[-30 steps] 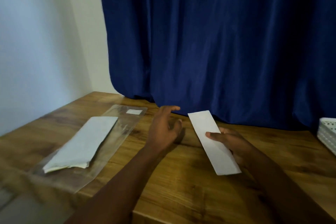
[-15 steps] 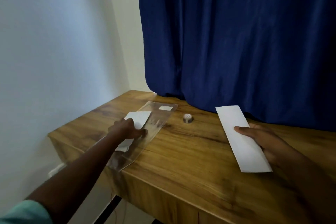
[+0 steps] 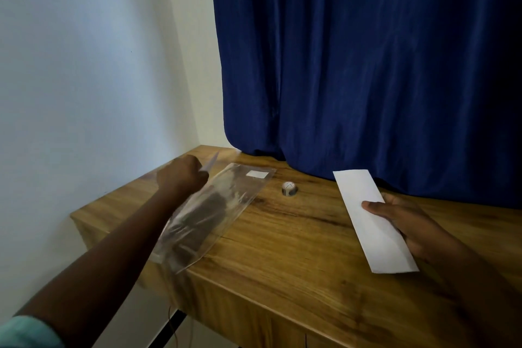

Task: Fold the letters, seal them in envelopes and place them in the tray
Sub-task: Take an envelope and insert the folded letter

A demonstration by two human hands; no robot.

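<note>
My right hand (image 3: 401,223) holds a long white folded letter (image 3: 370,215) above the right side of the wooden table (image 3: 282,248), thumb on top. My left hand (image 3: 180,178) is raised over the table's far left corner and grips a thin white envelope (image 3: 210,164), seen edge-on and sticking out past the fingers. Below that hand lies a clear plastic sleeve (image 3: 214,212) with a small white label near its far end. The tray is out of view.
A small roll of tape (image 3: 288,188) stands on the table between the plastic sleeve and the letter. A dark blue curtain (image 3: 367,65) hangs behind the table. A pale wall (image 3: 84,79) runs along the left edge.
My left hand reached left onto the white envelopes on the plastic sleeve, then lifted one up and back. The white stack no longer shows on the sleeve. My right hand kept the letter still.
</note>
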